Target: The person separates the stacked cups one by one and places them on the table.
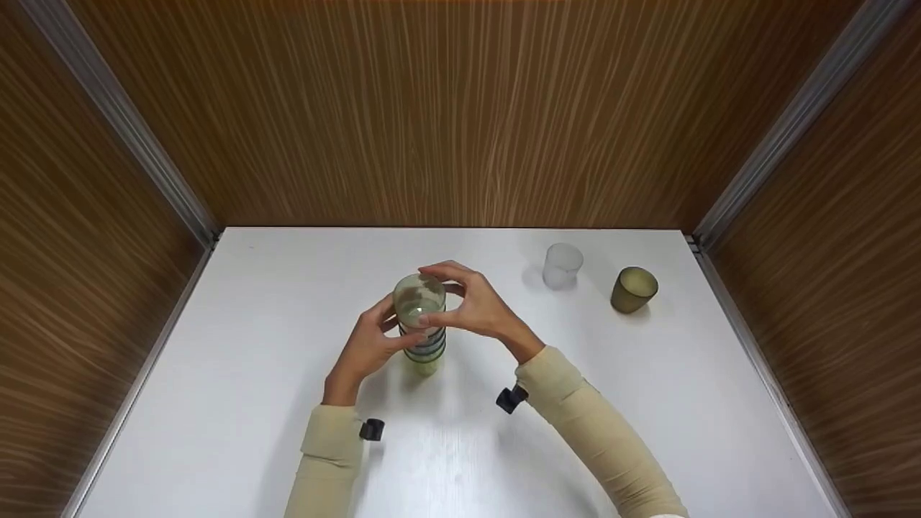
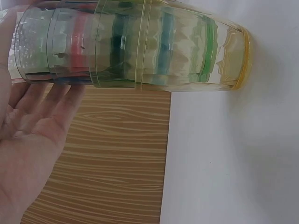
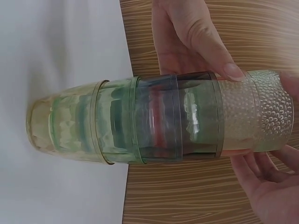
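Observation:
A tall stack of nested see-through tumblers (image 1: 424, 352) stands upright on the white table, yellowish at the base with green, blue and grey ones above. At its top is a clear tumbler with a bumpy surface (image 3: 275, 109). My left hand (image 1: 365, 354) holds the upper part of the stack, thumb in front and fingers behind. Higher up, my right hand (image 1: 486, 309) grips the topmost tumbler (image 1: 411, 288) between thumb and fingers. In the left wrist view, the left hand's palm (image 2: 32, 149) faces the stack. Part of the left fingers is hidden behind the tumblers in the right wrist view.
A frosted white cup (image 1: 563, 265) stands at the back right of the white table (image 1: 273, 288). Right of it is an olive-green cup (image 1: 633, 290). Wood-patterned panels (image 1: 460, 108) enclose the table at the back and both sides.

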### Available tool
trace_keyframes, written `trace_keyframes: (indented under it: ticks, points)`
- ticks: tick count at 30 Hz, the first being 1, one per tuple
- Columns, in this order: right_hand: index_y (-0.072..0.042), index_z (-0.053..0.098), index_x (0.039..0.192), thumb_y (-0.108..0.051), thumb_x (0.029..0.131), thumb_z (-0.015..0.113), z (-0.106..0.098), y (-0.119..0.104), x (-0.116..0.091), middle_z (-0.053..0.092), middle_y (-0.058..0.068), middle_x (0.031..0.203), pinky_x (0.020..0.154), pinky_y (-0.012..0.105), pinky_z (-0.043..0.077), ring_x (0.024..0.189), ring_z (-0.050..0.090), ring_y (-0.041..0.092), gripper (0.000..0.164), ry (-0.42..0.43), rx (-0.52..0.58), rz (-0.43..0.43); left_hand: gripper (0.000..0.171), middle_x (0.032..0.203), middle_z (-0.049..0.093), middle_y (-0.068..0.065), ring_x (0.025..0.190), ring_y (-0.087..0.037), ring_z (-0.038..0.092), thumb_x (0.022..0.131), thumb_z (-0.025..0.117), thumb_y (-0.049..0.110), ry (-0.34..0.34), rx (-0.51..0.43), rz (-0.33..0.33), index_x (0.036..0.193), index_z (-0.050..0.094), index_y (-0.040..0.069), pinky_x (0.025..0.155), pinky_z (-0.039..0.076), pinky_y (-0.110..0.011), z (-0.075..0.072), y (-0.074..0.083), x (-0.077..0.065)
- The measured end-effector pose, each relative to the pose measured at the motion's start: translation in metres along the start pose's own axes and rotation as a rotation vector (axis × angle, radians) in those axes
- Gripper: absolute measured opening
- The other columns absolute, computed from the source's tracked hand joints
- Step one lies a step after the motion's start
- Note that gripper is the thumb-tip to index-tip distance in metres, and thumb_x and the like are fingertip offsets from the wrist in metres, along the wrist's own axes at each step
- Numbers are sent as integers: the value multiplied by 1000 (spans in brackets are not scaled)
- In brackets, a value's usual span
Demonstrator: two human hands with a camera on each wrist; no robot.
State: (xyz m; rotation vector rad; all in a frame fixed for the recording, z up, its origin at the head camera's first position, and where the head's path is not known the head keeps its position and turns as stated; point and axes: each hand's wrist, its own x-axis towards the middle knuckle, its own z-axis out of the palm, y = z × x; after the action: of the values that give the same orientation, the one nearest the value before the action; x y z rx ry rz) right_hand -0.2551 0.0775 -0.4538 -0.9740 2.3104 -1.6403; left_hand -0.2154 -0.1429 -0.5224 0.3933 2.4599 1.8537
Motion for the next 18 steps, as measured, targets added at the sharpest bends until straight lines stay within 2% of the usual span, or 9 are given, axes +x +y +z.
trace_keyframes:
  ticks: [10, 18]
  points:
    - [-5, 60, 141, -19, 80, 88, 0, -4, 1, 62, 11, 137, 116, 39, 51, 128, 59, 25, 69, 1, -11, -18, 85, 156, 52, -5, 148, -30, 47, 84, 87, 29, -5, -16, 16, 156, 45, 18, 124, 40, -50, -2, -1, 0]
    - [-5, 61, 141, -16, 79, 88, -6, -9, 2, 62, 12, 136, 114, 44, 52, 127, 59, 26, 68, 11, 40, -48, 83, 155, 53, -5, 146, -29, 49, 84, 87, 28, -6, -26, 48, 156, 46, 18, 123, 42, -52, -1, 3, -1]
